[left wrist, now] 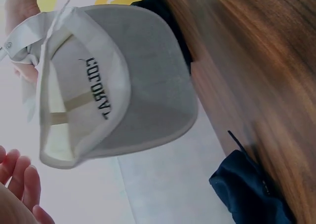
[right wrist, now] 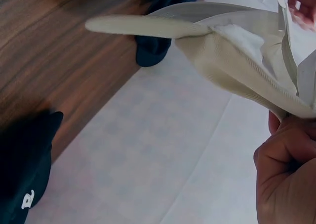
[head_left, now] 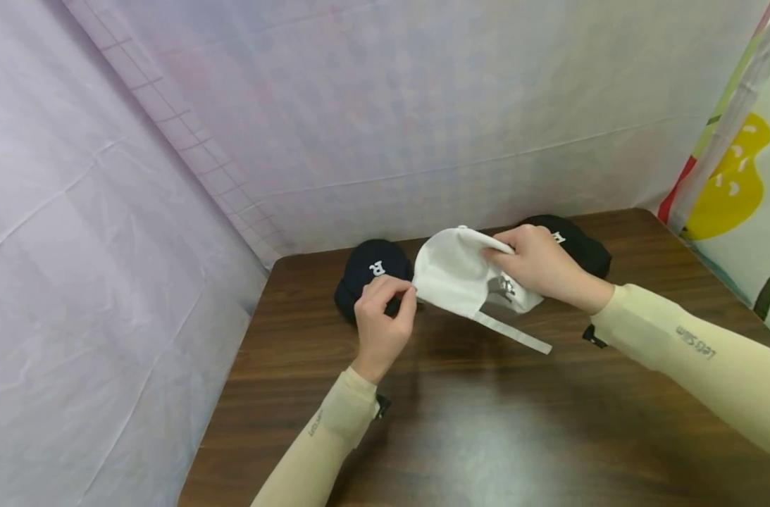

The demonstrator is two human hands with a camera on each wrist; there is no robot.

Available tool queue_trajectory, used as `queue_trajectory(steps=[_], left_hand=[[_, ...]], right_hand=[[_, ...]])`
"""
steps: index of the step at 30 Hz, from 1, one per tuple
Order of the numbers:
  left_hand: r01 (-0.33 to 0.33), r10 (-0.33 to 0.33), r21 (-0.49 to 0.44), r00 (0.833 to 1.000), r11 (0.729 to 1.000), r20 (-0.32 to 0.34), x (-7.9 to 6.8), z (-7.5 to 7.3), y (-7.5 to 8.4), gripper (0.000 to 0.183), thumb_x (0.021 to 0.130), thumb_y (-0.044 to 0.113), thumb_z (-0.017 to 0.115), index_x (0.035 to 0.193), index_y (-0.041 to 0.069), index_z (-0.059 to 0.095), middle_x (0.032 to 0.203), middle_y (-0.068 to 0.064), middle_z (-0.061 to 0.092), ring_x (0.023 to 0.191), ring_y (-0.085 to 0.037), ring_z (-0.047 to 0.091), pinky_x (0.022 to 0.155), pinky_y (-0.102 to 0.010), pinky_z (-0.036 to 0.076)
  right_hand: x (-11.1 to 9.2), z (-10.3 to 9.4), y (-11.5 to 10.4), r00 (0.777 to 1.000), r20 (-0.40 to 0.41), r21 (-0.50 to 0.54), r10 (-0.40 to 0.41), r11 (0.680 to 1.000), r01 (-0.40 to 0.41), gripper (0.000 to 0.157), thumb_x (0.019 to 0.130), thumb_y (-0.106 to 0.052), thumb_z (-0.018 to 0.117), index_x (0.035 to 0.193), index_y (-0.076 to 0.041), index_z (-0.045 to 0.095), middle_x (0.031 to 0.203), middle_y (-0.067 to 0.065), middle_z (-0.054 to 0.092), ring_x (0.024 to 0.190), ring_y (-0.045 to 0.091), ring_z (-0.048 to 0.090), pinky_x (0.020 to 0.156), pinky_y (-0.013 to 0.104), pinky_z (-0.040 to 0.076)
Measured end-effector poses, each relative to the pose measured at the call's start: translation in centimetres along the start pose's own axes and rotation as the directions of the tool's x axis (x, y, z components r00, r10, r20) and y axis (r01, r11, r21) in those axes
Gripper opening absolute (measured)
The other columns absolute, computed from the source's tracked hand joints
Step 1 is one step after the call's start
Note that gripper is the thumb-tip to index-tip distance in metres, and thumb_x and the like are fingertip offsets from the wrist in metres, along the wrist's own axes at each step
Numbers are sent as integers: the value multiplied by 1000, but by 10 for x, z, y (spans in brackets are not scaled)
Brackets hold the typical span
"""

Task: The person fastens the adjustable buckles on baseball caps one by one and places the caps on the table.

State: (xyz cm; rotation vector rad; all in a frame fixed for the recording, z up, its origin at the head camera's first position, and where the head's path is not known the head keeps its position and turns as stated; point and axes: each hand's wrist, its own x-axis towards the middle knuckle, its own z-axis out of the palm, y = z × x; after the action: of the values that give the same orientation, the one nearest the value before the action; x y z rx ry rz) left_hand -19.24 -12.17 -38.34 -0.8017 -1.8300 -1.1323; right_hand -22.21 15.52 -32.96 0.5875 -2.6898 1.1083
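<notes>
My right hand [head_left: 539,264] grips a white baseball cap [head_left: 448,282] by its edge, thumb on one side and fingers on the other, holding it over the table. From the cap's back edge a loose white strap [head_left: 514,333] sticks out. My left hand [head_left: 385,317] is at the cap's left side; in the head view its thumb and index fingertips come together right at the edge. The left wrist view shows its curved fingers [left wrist: 30,182] beside the cap with a gap; I cannot tell whether they pinch it. There, dark lettering [left wrist: 96,88] shows inside the cap.
A navy cap [head_left: 365,260] with a white R sits at the back left of the brown wooden table [head_left: 283,394]. Behind my right hand rests a black cap [head_left: 587,250]. Pale cloth curtains [head_left: 334,120] hang behind the table and along its left side.
</notes>
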Motion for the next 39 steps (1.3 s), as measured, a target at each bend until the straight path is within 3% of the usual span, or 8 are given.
queue_trajectory(steps=[11,16,22,29,32,34,39], left_hand=[[-120,121,39,992,992,-19,8,2,8,11,91,7,66,81,6,72,82,0,67,79,-17,62,75,-36,46],[-241,239,81,971,967,29,9,7,14,8,88,6,66,83,6,72,84,-2,66,78,-18,61,72,-37,45],[-427,409,141,901,893,142,13,14,26,8,86,6,65,86,7,73,88,-2,66,78,-20,60,67,-35,44],[-495,458,122,855,860,244,23,19,34,9,87,9,66,89,9,75,90,-1,66,82,-19,60,69,-34,44],[-533,477,124,822,837,312,22,23,38,11,88,10,63,90,11,74,90,-1,67,84,-19,60,70,-33,45],[-573,499,123,785,810,367,20,27,40,13,88,9,61,90,12,74,91,0,67,84,-18,61,70,-33,45],[-675,544,95,662,732,515,12,37,45,19,92,11,56,94,12,75,93,1,67,88,-17,61,73,-31,47]], right_hand=[[3,12,6,998,64,11,18,1000,-18,25,101,-30,62,86,-12,74,54,-1,58,43,17,55,44,34,47],[4,18,9,997,77,5,20,1000,-20,24,99,-26,63,85,-11,74,55,-1,58,45,17,57,45,34,49],[8,22,10,996,85,-4,25,1000,-25,28,99,-26,64,75,-12,70,53,0,54,44,17,55,45,34,48],[11,22,9,996,86,-9,20,1000,-19,35,98,-25,64,66,-13,63,51,-1,48,43,17,52,45,33,46],[11,23,9,995,90,-2,29,1000,-29,36,98,-25,64,64,-12,61,50,0,47,43,17,51,45,33,45],[12,24,10,995,91,4,32,999,-32,37,98,-25,64,64,-12,60,50,0,46,43,17,50,45,33,44],[14,24,11,994,100,23,44,999,-47,38,98,-24,65,63,-11,59,50,1,46,44,17,49,45,32,43]])
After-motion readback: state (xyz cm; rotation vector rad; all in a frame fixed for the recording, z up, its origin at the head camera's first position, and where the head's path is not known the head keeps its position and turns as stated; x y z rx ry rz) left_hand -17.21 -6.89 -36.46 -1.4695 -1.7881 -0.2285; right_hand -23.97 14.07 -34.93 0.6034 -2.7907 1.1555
